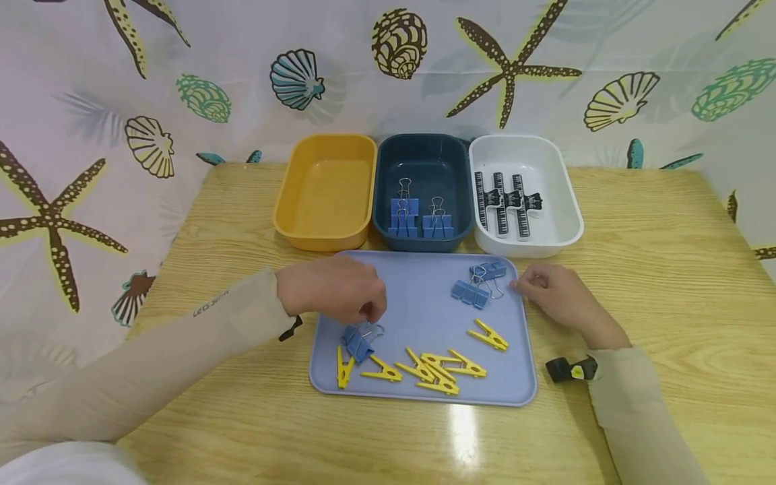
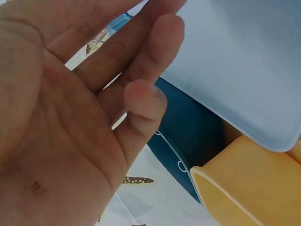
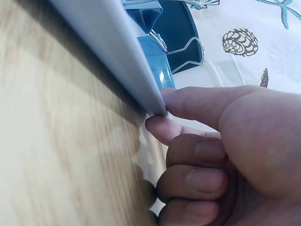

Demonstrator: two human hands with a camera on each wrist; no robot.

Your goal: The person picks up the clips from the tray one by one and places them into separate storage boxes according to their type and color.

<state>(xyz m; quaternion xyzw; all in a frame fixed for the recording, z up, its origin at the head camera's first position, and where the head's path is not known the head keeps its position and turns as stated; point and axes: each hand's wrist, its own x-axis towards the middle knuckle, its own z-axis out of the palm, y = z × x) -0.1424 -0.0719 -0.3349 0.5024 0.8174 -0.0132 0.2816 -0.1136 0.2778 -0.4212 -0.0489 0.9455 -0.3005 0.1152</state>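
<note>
Several yellow clothespins (image 1: 436, 370) and blue binder clips lie on a pale blue tray (image 1: 424, 289). My left hand (image 1: 333, 289) is over the tray's left part, fingertips pointing down at the wire handles of a blue binder clip (image 1: 358, 345). Whether they pinch a handle is hidden; in the left wrist view the left hand (image 2: 80, 103) shows bent fingers, tips cut off. My right hand (image 1: 554, 293) pinches the tray's right edge, thumb above and forefinger below; the right wrist view shows this tray rim (image 3: 141, 70) closely. Two overlapping binder clips (image 1: 471, 294) lie near it.
Behind the tray stand three bins side by side: a yellow bin (image 1: 324, 229), a navy bin (image 1: 388, 151) with three blue binder clips (image 1: 405, 225), and a white bin (image 1: 560, 229) with three black-and-white piano-key clips (image 1: 502, 209). Wooden table (image 1: 667, 269) surrounds them; patterned cloth hangs behind.
</note>
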